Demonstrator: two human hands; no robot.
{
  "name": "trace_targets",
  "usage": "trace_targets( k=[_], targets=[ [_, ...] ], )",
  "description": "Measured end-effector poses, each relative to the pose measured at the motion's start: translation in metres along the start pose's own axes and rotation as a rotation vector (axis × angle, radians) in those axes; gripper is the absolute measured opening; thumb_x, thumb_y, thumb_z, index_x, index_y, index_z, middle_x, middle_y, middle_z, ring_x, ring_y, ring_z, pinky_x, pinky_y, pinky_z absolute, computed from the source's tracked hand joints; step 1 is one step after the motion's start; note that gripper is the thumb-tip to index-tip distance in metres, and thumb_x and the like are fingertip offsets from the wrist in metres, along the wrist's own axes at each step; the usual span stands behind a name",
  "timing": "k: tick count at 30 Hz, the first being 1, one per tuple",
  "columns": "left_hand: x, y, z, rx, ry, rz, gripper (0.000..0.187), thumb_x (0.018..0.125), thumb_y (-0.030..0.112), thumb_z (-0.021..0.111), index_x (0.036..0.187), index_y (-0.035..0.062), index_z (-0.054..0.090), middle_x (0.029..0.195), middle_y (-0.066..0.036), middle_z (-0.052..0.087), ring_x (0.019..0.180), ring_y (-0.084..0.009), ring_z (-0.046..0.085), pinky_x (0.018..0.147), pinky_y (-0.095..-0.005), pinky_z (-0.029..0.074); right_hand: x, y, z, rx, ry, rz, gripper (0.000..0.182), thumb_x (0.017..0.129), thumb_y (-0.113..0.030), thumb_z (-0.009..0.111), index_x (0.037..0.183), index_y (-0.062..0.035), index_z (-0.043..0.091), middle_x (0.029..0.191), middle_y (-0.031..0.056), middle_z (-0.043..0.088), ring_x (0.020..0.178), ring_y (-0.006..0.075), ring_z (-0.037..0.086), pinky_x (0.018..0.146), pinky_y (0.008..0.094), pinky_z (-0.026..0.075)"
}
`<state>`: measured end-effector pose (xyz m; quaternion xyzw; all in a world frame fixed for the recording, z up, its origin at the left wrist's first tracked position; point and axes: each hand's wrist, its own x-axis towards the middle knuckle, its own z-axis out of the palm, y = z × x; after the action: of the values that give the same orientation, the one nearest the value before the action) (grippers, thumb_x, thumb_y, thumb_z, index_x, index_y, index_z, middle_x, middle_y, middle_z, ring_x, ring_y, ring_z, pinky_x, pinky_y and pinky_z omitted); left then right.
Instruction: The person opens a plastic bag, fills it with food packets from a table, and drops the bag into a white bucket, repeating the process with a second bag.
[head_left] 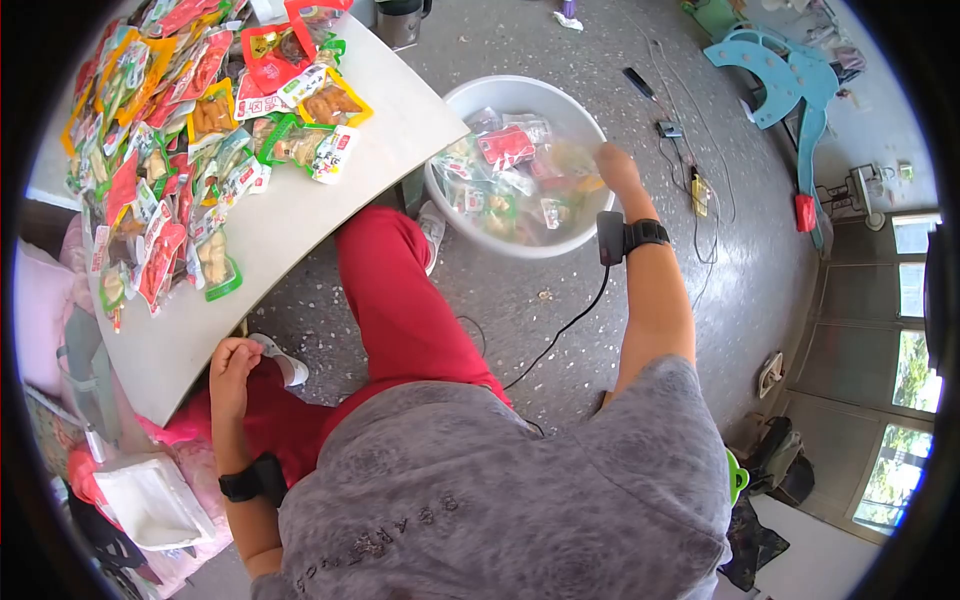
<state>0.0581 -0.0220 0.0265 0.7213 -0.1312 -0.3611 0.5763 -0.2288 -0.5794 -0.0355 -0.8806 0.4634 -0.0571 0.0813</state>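
Observation:
My right hand [619,170] is at the right rim of a white plastic basin [507,248], its fingers closed and turned inward. An orange-yellow patch shows beside the fingertips, but what they hold is hidden. Inside the basin lie several clear food packets, among them a red one [507,147]. My left hand [233,365] is by the table's near edge with its fingers curled in, and nothing shows in it. On the white table [390,130] lies a heap of sealed snack packets [200,130] with red, green and yellow borders.
A dark cup [400,22] stands beyond the table. Cables and a small yellow item [699,195] lie on the speckled floor, right of the basin. A blue plastic frame [800,85] stands far right. A white foam box [155,500] sits at lower left.

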Motion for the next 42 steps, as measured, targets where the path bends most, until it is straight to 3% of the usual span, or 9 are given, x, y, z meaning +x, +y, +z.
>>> trace_targets(
  k=[7, 14, 18, 20, 26, 31, 36, 38, 42],
  targets=[
    [0.003, -0.022, -0.011, 0.018, 0.051, -0.104, 0.012, 0.082, 0.015, 0.041, 0.082, 0.0049, 0.047, 0.080, -0.003, 0.051, 0.076, -0.0104, 0.049, 0.068, -0.0220, 0.040, -0.030, 0.022, 0.063, -0.180, -0.244, 0.261, 0.019, 0.074, -0.015, 0.041, 0.088, -0.0099, 0.052, 0.087, 0.0145, 0.056, 0.087, 0.0313, 0.052, 0.071, 0.0395, 0.042],
    [0.009, -0.008, 0.006, 0.063, 0.070, -0.152, 0.013, 0.080, 0.017, 0.044, 0.081, 0.0045, 0.049, 0.078, -0.003, 0.052, 0.073, -0.0096, 0.049, 0.066, -0.0211, 0.039, -0.081, 0.037, 0.203, 0.129, -0.372, -0.015, 0.021, 0.069, -0.015, 0.042, 0.082, -0.0043, 0.055, 0.080, 0.0195, 0.055, 0.081, 0.0338, 0.052, 0.073, 0.0399, 0.040],
    [0.017, -0.006, 0.010, 0.101, 0.044, -0.168, 0.014, 0.077, 0.018, 0.048, 0.079, 0.0046, 0.050, 0.077, -0.003, 0.052, 0.072, -0.0091, 0.049, 0.064, -0.0208, 0.039, -0.087, -0.015, 0.164, 0.295, -0.406, 0.005, 0.022, 0.069, -0.016, 0.041, 0.082, -0.0039, 0.055, 0.080, 0.0192, 0.055, 0.080, 0.0329, 0.053, 0.072, 0.0384, 0.040],
    [0.018, -0.003, 0.009, 0.101, 0.021, -0.131, 0.014, 0.076, 0.018, 0.048, 0.078, 0.0045, 0.051, 0.077, -0.003, 0.052, 0.072, -0.0093, 0.049, 0.063, -0.0207, 0.039, -0.082, -0.036, 0.152, 0.408, -0.264, -0.138, 0.022, 0.071, -0.021, 0.052, 0.078, -0.0001, 0.054, 0.074, 0.0145, 0.055, 0.071, 0.0269, 0.053, 0.064, 0.0325, 0.041],
    [0.015, 0.013, 0.002, 0.079, 0.105, -0.067, 0.015, 0.076, 0.018, 0.049, 0.082, 0.0040, 0.050, 0.078, -0.003, 0.053, 0.071, -0.0094, 0.049, 0.062, -0.0211, 0.039, -0.077, -0.156, 0.070, 0.876, -0.211, -0.267, 0.009, 0.074, -0.006, 0.050, 0.081, 0.0000, 0.052, 0.073, 0.0043, 0.054, 0.067, 0.0080, 0.048, 0.060, 0.0192, 0.038],
    [0.002, 0.030, -0.040, 0.033, 0.195, -0.002, 0.014, 0.076, 0.017, 0.048, 0.082, 0.0042, 0.050, 0.077, -0.002, 0.052, 0.069, -0.0094, 0.050, 0.060, -0.0213, 0.039, -0.112, -0.243, 0.027, 1.028, -0.148, -0.490, 0.010, 0.074, -0.004, 0.050, 0.083, -0.0005, 0.051, 0.078, 0.0064, 0.053, 0.069, 0.0116, 0.049, 0.061, 0.0222, 0.040],
    [0.026, 0.016, -0.139, 0.290, 0.563, 0.146, 0.016, 0.073, 0.014, 0.051, 0.086, 0.0037, 0.050, 0.074, -0.003, 0.052, 0.068, -0.0128, 0.050, 0.060, -0.0231, 0.040, -0.136, -0.295, 0.045, 0.816, 0.148, -0.851, 0.017, 0.066, -0.001, 0.051, 0.083, -0.0020, 0.051, 0.086, 0.0129, 0.053, 0.086, 0.0278, 0.050, 0.072, 0.0332, 0.039],
    [0.043, 0.008, -0.182, 0.559, 0.836, 0.184, 0.025, 0.069, 0.013, 0.054, 0.090, 0.0012, 0.051, 0.072, -0.007, 0.054, 0.068, -0.0214, 0.053, 0.064, -0.0283, 0.042, -0.142, -0.307, 0.043, 0.666, 0.199, -0.896, 0.019, 0.064, -0.002, 0.052, 0.083, -0.0030, 0.051, 0.087, 0.0116, 0.054, 0.088, 0.0277, 0.049, 0.075, 0.0347, 0.036],
    [0.072, 0.016, -0.239, 0.871, 1.053, 0.170, 0.042, 0.064, 0.011, 0.054, 0.104, 0.0036, 0.045, 0.094, -0.017, 0.049, 0.088, -0.0317, 0.048, 0.076, -0.0344, 0.039, -0.143, -0.318, 0.051, 0.534, 0.202, -0.894, 0.020, 0.062, -0.005, 0.054, 0.082, -0.0048, 0.051, 0.086, 0.0089, 0.054, 0.090, 0.0258, 0.048, 0.077, 0.0357, 0.032]
  ],
)
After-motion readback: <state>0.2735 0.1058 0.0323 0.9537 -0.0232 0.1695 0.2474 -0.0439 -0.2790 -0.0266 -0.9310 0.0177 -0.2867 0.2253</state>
